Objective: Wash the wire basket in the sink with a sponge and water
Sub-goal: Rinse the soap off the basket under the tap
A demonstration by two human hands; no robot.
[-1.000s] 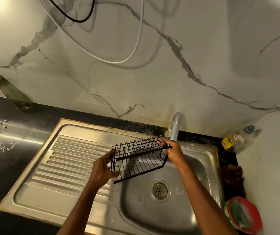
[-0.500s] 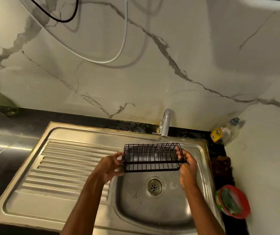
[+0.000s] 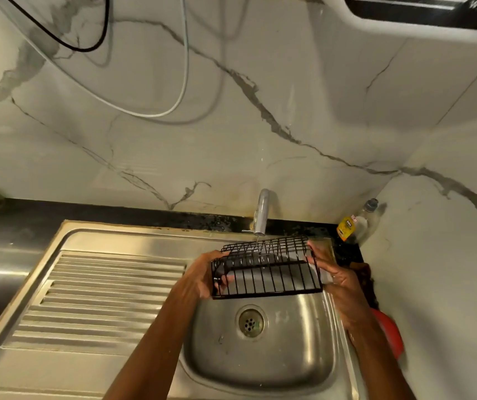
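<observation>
Both arms extended forward; left hand (image 3: pixel 199 280) fingers curled, gripping; right hand (image 3: pixel 337 280) fingers curled, gripping.

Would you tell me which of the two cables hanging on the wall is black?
The black cable, the short loop at upper left. The white cable hangs lower and sweeps further right, ending well above the tap.

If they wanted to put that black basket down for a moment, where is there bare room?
The ribbed drainboard, left of the basin, looks bare. The basin floor around the drain is bare too. It is crowded at the right: a bottle in the corner, a red thing beside the sink.
</observation>
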